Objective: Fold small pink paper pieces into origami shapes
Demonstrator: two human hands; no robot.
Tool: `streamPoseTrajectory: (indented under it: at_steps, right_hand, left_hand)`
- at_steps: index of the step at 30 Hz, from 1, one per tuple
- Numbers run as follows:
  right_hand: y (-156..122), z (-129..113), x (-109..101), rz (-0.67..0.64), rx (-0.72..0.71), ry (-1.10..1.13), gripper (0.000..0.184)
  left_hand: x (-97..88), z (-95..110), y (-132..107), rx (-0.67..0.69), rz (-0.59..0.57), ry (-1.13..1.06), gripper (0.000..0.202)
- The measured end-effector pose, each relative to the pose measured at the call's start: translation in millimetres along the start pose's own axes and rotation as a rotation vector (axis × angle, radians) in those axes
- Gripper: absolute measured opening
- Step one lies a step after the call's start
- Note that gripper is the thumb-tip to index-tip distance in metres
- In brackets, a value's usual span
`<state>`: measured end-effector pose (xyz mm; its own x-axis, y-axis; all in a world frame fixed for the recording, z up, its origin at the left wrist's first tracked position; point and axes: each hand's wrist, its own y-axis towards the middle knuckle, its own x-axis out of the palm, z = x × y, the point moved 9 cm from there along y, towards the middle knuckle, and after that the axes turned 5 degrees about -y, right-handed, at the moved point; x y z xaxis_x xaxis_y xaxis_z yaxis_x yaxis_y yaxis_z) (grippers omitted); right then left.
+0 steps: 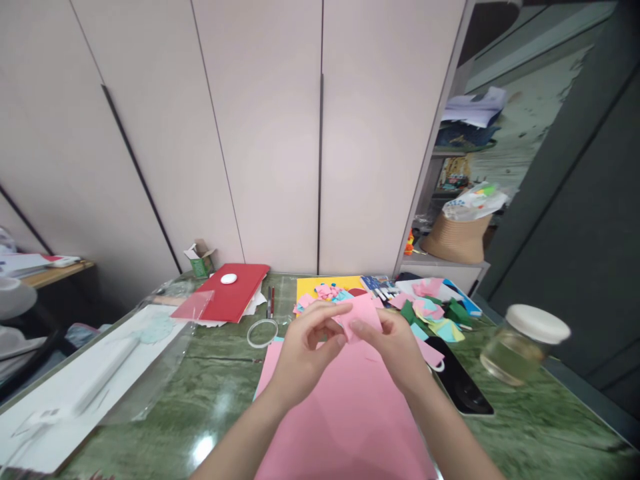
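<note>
My left hand [305,347] and my right hand [395,343] meet above a large pink sheet [350,420] lying on the green marble table [220,393]. Both pinch a small pink paper piece [361,312] between thumb and fingers, held up a little over the sheet. Behind it lie a yellow sheet [313,288] with small pink and blue scraps [327,292], and a heap of coloured paper scraps [435,313] to the right.
A tape ring [262,332] lies left of the hands. Further left are a red folder [233,293], two pens [271,301] and a clear plastic sheet over white paper [100,380]. On the right stand a black phone [457,383] and a lidded glass jar [523,343].
</note>
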<state>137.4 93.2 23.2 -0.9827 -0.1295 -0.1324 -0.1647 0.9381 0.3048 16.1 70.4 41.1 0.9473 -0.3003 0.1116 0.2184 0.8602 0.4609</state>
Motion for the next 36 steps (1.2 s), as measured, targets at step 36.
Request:
streamPoseTrajectory:
  at_steps: [36]
  right_hand:
    - [-4.9,-11.0,-4.6,-0.006,-0.009,-0.02,0.017]
  left_hand:
    - [0.0,-6.5,-0.1,-0.019,0.054,-0.031,0.032]
